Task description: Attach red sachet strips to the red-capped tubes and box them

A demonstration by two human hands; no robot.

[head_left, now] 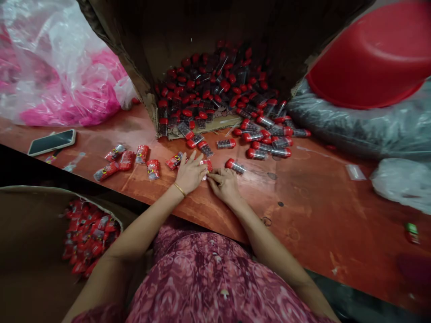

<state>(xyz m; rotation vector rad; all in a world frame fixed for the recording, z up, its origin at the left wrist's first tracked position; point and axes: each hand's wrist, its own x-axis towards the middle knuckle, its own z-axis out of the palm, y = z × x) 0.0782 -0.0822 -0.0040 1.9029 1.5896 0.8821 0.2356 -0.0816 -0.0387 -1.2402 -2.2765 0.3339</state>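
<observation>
Red packet (206, 167) on table (316, 215), at fingertips. Left hand (191, 174) spread, loose; right hand (225, 183) seemingly pinching packet edge (blurred). Done: wrapped packets (126, 160), heap (89, 237) in carton (30, 251). Remaining: many tubes (224, 85), box (143, 58).

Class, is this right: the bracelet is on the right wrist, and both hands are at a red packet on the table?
Wrong side: the head view shows the bracelet on the left. The left hand and right hand are at a red packet on the table.
</observation>
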